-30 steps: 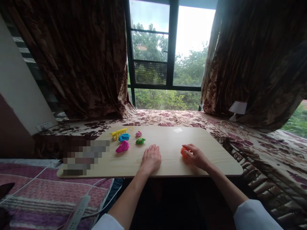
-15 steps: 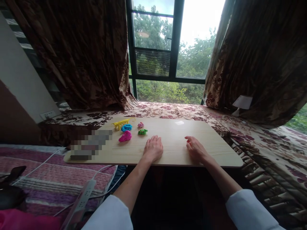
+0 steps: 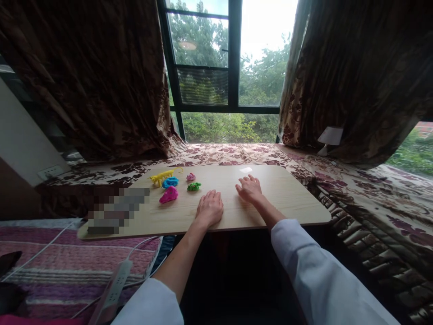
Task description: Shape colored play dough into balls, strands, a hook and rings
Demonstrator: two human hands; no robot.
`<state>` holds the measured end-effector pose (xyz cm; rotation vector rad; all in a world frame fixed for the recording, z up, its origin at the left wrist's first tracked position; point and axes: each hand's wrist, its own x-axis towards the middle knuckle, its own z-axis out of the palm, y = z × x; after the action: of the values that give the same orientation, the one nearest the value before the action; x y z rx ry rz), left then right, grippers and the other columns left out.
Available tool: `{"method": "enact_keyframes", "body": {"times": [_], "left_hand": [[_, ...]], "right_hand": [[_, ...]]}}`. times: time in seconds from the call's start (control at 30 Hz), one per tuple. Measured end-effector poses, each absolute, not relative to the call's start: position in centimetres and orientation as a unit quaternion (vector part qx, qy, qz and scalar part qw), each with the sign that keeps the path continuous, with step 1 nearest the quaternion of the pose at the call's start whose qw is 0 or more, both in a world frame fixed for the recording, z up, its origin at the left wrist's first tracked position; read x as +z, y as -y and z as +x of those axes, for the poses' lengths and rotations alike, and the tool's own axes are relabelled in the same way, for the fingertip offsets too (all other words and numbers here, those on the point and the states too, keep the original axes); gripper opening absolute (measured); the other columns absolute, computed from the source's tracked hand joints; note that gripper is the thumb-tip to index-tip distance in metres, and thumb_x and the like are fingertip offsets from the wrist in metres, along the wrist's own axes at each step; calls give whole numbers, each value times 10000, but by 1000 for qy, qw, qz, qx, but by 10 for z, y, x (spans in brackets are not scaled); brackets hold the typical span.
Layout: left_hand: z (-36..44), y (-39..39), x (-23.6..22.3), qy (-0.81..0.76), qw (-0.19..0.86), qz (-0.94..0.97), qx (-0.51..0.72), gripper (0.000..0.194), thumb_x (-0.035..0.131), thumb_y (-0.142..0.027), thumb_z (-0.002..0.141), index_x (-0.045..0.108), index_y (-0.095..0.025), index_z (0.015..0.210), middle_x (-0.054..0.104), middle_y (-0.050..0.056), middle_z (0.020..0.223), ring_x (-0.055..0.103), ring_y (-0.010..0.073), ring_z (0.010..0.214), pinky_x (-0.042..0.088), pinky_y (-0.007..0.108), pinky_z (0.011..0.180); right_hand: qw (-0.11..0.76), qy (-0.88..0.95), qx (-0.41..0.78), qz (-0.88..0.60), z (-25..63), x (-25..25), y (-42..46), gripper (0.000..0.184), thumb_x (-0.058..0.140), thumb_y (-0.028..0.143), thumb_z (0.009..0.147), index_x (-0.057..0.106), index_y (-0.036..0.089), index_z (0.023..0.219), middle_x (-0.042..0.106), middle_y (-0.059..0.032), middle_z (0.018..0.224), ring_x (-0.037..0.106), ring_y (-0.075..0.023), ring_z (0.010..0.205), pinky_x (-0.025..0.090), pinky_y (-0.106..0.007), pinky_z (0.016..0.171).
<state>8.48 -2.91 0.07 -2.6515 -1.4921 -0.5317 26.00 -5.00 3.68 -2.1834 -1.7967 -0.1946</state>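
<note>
Wood-grain table (image 3: 287, 205), lower centre | left of centre: yellow animal figure (image 3: 164, 176), blue lump (image 3: 170, 183), magenta lump (image 3: 168, 194), pink piece (image 3: 191, 177), green piece (image 3: 194, 186) | left hand (image 3: 209, 208) flat, right hand (image 3: 250, 188) open; undersides hidden | leftward sweep could knock green piece

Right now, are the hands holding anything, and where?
Nothing that shows: the left hand lies on the tabletop; the right hand is spread, its palm hidden.
</note>
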Motion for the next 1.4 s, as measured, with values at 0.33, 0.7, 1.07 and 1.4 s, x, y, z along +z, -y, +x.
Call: {"method": "enact_keyframes", "body": {"times": [0.33,0.7,1.07,1.4], "left_hand": [[88,28,-3,496,16,-849,-180,404,288,-292,853,401,-172,1222,365,82,1346,251,187,1250,129,356,1034],[86,30,4,486,46,-858,-158,409,266,-293,862,422,-174,1221,393,78,1333,292,184,1238,185,356,1021],[84,30,2,490,37,-853,-179,417,275,-297,853,434,-171,1217,394,88,1332,296,196,1241,180,359,1024],[82,28,0,478,54,-858,-180,426,245,-283,862,434,-167,1227,394,86,1333,300,193,1242,190,359,1023]], "right_hand": [[158,671,-95,-718,278,4,137,462,263,288,882,333,112,1304,221,-83,1412,108,-212,1295,159,-343,1011],[161,596,-49,-785,259,31,53,456,275,378,879,493,94,1162,349,-147,1338,160,-263,1275,90,-442,998],[217,646,-125,-721,246,0,141,409,300,223,856,421,208,1246,298,-40,1382,143,-209,1292,138,-351,1017],[220,592,-67,-772,256,35,59,378,317,300,868,491,154,1169,472,-108,1248,253,-245,1249,172,-417,991]]}}
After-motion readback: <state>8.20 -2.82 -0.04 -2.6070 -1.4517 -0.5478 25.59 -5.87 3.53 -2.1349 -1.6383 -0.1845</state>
